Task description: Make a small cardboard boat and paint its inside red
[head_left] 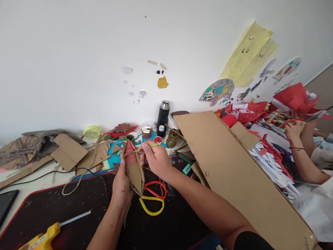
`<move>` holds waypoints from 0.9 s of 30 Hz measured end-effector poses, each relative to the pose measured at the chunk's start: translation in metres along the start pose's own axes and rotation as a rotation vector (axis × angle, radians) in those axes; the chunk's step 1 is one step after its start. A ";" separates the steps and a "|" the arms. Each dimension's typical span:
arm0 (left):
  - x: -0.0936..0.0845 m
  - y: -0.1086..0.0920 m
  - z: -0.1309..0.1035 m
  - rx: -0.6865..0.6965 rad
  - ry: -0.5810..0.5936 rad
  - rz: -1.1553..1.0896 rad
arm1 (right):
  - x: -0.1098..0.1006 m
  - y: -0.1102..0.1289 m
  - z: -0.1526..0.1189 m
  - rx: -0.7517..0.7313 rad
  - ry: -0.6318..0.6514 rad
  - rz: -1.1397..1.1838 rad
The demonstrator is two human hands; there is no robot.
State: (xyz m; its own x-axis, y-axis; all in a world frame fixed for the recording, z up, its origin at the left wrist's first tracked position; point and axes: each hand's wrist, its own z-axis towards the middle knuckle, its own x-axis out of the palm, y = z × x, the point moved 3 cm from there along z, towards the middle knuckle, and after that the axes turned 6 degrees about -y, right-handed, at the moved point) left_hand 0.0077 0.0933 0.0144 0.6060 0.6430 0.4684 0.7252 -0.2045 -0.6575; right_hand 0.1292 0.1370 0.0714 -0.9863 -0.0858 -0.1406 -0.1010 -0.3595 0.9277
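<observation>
My left hand (121,185) is closed around the lower left side of a small boat-shaped cardboard piece (135,173), tilted up over the dark mat. Its pointed upper end is painted pinkish red inside; the lower part is bare brown. Pinched in my right hand (157,159) is a thin green-handled paintbrush (153,144), whose tip reaches the painted end. Scissors with one red and one yellow handle (153,205) lie just below the cardboard piece. Behind my hands stand a small pot of red paint (158,139) and a brown-rimmed jar with white inside (146,131).
A large cardboard sheet (241,180) slants across the right side. A black flask (163,114) stands by the wall. The yellow glue gun (43,238) lies at lower left, near a cord and cardboard scraps (69,151). Another person's hand (295,130) is at far right, among red paper.
</observation>
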 end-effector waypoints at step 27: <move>-0.008 0.001 0.007 0.017 -0.080 0.046 | -0.002 -0.008 -0.016 0.039 -0.010 0.079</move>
State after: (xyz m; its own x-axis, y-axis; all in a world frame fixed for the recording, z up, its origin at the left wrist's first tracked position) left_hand 0.0016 0.0930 0.0058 0.6096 0.6905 0.3893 0.6911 -0.2226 -0.6876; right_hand 0.1340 0.1250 0.0582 -0.9927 -0.1031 -0.0628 -0.0273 -0.3150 0.9487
